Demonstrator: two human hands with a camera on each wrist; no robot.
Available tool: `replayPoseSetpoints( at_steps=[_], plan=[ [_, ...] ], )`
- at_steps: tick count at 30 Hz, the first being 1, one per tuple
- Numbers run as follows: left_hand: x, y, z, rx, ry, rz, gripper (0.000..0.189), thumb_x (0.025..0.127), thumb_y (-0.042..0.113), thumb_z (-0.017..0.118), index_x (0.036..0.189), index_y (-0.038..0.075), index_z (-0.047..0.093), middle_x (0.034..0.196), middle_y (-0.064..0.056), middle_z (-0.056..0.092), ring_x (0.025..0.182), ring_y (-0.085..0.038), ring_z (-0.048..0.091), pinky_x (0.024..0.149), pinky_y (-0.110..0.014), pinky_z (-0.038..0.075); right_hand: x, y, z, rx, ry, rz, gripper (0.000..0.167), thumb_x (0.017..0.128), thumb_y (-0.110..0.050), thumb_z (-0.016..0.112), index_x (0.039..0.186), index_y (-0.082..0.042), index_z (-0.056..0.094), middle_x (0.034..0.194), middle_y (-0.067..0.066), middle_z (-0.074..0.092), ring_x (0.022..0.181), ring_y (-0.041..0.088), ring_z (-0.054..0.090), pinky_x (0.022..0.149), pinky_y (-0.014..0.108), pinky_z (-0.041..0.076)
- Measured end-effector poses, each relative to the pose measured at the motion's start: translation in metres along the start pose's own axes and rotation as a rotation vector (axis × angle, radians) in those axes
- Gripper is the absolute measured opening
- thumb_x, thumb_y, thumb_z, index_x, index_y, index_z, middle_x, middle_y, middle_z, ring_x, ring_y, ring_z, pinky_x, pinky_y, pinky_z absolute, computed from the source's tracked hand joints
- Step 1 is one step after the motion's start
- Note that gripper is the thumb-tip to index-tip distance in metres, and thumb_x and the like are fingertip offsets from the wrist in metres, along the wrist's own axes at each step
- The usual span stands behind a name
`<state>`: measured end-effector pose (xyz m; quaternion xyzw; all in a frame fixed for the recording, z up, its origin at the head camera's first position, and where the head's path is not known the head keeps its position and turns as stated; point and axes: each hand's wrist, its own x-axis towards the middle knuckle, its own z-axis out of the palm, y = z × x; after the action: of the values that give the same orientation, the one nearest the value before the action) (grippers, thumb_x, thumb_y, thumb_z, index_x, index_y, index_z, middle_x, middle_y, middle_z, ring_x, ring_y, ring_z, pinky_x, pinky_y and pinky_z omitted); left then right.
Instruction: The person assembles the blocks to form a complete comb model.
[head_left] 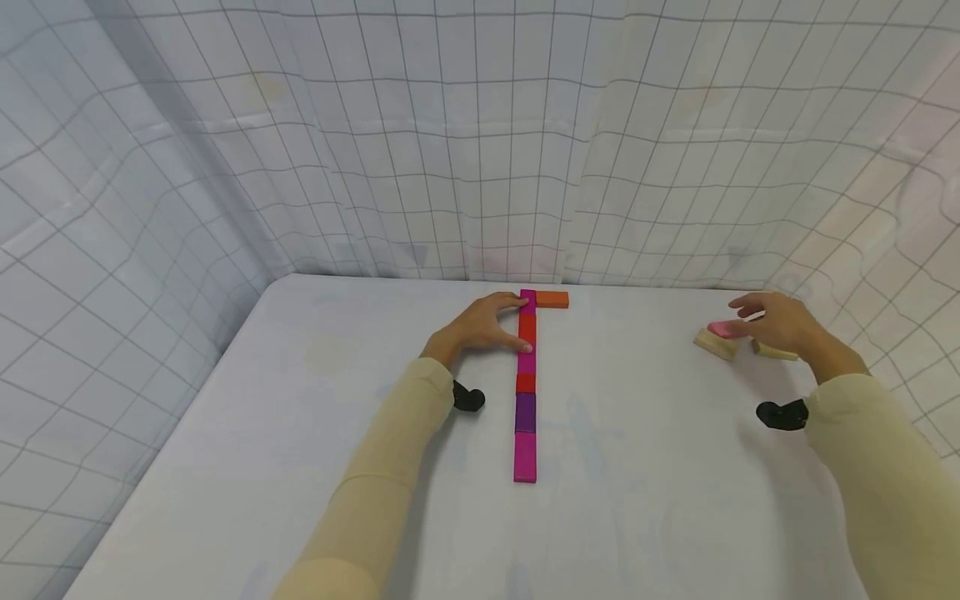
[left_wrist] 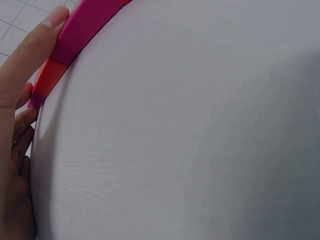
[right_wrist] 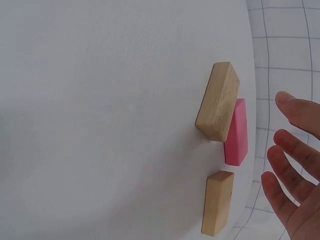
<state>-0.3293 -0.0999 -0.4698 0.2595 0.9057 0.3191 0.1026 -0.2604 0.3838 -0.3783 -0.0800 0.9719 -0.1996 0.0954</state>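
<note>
1. Only the head view shows the whole row of blocks (head_left: 525, 412), standing in a straight line on the white surface (head_left: 637, 500).
2. The left hand (head_left: 480, 323) is by the far end of the row. Its thumb and pointing finger are spread wide. They touch the row at two spots and are not wrapped around any block.
3. The left wrist view shows up close how the thumb lies against a magenta block (left_wrist: 82, 30), with a red block (left_wrist: 51, 77) right next to it.
4. In the head view, the right hand (head_left: 780, 321) seems to be on the pink block (head_left: 722, 329). The right wrist view shows a gap: its fingers (right_wrist: 295, 155) are apart, a bit bent, and hold nothing.
5. That wrist view also shows the pink block down on the surface, partly hidden by one of the wooden blocks (right_wrist: 219, 102). I cannot tell if those two touch.
6. Counting the row: three magenta blocks, two red blocks and one purple block (head_left: 526, 413) make six.
7. One orange block (head_left: 552, 299) sticks out to the right at the far end.
8. Near the right hand are two wooden blocks and one pink block. That makes ten blocks in all.
</note>
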Motion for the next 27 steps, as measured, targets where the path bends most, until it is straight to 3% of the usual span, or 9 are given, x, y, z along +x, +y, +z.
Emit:
replayPoseSetpoints(
  at_steps=[12,19,27],
  plan=[
    [-0.002,-0.001,0.000,-0.009,0.002,0.014,0.092,0.077,0.051,0.088,0.156,0.024,0.049,0.161,0.000,0.041,0.150,-0.021,0.031,0.123,-0.043,0.024,-0.020,0.035,0.000,0.043,-0.051,0.106,0.065,0.102,-0.032,0.066,0.145,0.010,0.042,0.139,0.039,0.046,0.127,0.060,0.042,0.094,0.070,0.046],
    [-0.002,-0.001,-0.001,-0.005,0.002,0.016,0.091,0.078,0.052,0.087,0.156,0.024,0.049,0.161,-0.002,0.041,0.149,-0.022,0.031,0.123,-0.045,0.024,-0.024,0.048,0.008,0.072,-0.061,0.149,0.061,0.103,-0.027,0.060,0.147,0.010,0.038,0.145,0.040,0.034,0.127,0.062,0.033,0.094,0.075,0.042],
    [-0.001,0.000,-0.002,-0.003,-0.004,0.009,0.092,0.077,0.052,0.087,0.156,0.025,0.049,0.162,-0.002,0.040,0.150,-0.022,0.031,0.123,-0.047,0.024,-0.025,0.057,0.019,0.067,-0.057,0.177,0.056,0.102,-0.020,0.058,0.145,0.011,0.040,0.139,0.044,0.034,0.115,0.061,0.042,0.089,0.070,0.044]
  ],
)
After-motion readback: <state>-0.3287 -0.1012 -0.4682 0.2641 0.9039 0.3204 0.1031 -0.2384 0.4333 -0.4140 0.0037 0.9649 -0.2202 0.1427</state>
